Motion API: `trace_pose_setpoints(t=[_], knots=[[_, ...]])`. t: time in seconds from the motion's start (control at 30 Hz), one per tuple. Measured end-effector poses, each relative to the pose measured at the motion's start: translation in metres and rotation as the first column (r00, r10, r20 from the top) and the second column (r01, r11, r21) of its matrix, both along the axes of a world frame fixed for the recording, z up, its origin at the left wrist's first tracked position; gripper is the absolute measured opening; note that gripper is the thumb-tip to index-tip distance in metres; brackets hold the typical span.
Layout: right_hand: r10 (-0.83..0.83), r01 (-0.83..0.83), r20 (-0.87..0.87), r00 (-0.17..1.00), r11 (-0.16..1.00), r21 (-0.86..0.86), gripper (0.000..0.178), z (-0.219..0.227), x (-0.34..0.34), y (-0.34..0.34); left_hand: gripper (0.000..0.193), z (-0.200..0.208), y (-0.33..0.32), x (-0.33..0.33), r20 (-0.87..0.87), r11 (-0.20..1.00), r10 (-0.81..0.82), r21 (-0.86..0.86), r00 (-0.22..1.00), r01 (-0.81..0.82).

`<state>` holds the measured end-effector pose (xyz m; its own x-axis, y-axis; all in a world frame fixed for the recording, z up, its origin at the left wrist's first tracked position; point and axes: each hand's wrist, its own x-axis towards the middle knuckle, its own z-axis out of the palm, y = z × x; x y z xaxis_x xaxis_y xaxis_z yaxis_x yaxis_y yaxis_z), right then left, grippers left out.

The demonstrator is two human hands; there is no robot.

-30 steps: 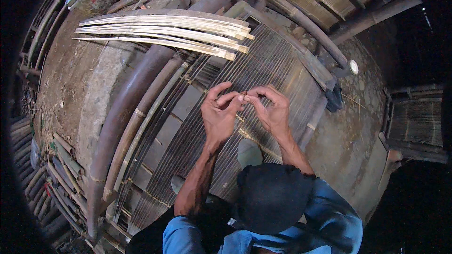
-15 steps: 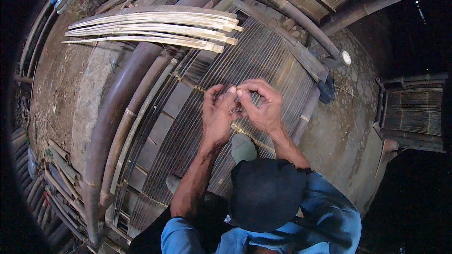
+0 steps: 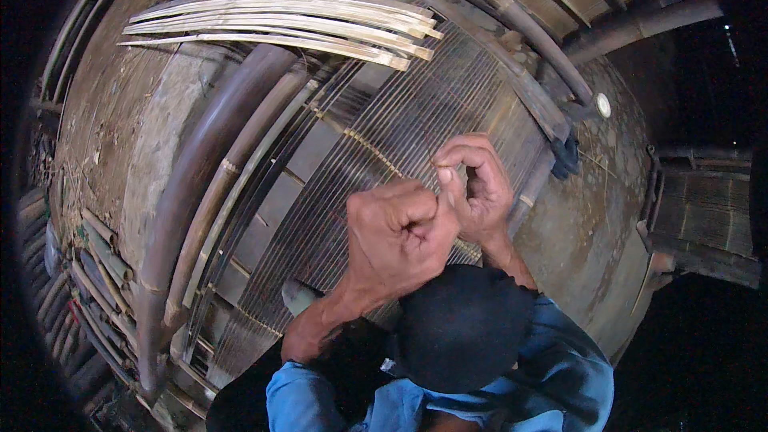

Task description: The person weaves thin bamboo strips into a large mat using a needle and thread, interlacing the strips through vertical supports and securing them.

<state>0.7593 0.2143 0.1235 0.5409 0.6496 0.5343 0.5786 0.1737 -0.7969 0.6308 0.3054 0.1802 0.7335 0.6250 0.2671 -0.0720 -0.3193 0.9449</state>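
Above the slatted platform (image 3: 432, 96), the left hand (image 3: 398, 232) is curled closed beside the right hand (image 3: 480, 192), pinched thumb-to-forefinger, apparently for fine control; any held item is indiscernible.

Blue shirt (image 3: 570, 364), apparently black cap (image 3: 464, 330)

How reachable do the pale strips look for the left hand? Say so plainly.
Probably yes, with a forward stretch: the left hand is raised above the slatted surface, and nothing visible stands between it and the pale strips.
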Motion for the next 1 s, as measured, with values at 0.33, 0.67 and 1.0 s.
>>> trace_pose_setpoints(t=[0.33, 0.67, 1.0], knots=[[0.255, -0.470, -0.468, 0.846, 0.770, -0.430, 0.019, 0.000, 0.070, -0.074, 0.021, -0.053, 0.036, 0.011, -0.302, 0.940, -0.226, -0.317, 0.926, 0.126], [0.161, -0.058, 0.043, 0.986, 0.570, -0.820, 0.049, -0.073, 0.158, -0.022, 0.038, -0.258, 0.132, -0.085, -0.720, 0.807, 0.544, 0.590, 0.431, -0.034], [0.353, -0.272, 0.188, 0.917, 0.895, -0.354, 0.038, -0.184, 0.178, 0.126, 0.055, -0.261, 0.148, -0.130, -0.799, 0.780, 0.530, 0.591, 0.284, 0.206]])
